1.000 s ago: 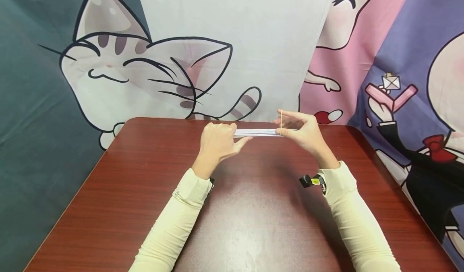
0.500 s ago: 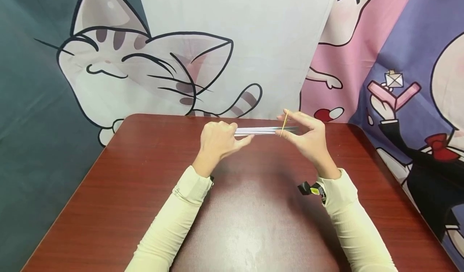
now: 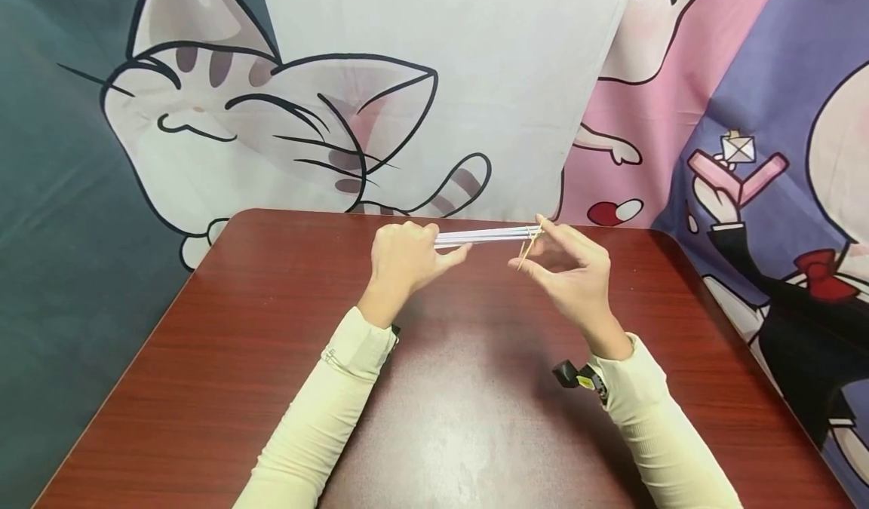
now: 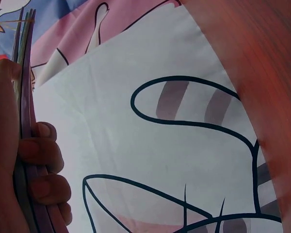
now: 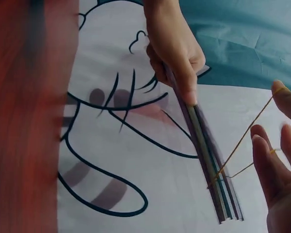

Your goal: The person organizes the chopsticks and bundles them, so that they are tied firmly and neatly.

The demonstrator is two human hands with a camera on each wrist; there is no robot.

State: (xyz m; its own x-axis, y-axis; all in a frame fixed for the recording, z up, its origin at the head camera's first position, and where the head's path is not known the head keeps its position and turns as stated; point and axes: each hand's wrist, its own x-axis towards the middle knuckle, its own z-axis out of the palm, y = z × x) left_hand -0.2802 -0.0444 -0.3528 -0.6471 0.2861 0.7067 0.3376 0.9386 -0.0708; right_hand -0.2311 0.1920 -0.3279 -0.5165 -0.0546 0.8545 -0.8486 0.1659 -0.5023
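A bundle of several long, thin sticks (image 3: 483, 235) is held level above the far part of the table. My left hand (image 3: 403, 264) grips one end, its fingers wrapped round the bundle and its thumb along it, as the left wrist view shows on the sticks (image 4: 26, 116). A thin yellow rubber band (image 5: 245, 135) loops round the sticks near their free end. Stretched out from there, the band runs to the thumb and fingers of my right hand (image 3: 577, 271), which hold it spread beside the stick ends.
Below the hands lies a reddish-brown wooden table (image 3: 204, 358). Close behind its far edge hangs a cloth backdrop (image 3: 516, 79) printed with a cartoon cat and other figures. A small black wrist camera (image 3: 577, 375) sticks out from the right cuff.
The rubber band, earlier stretched upright between right thumb and fingers, now slants and catches round the sticks. My right thumb has dropped below the bundle, whose right end has risen slightly.
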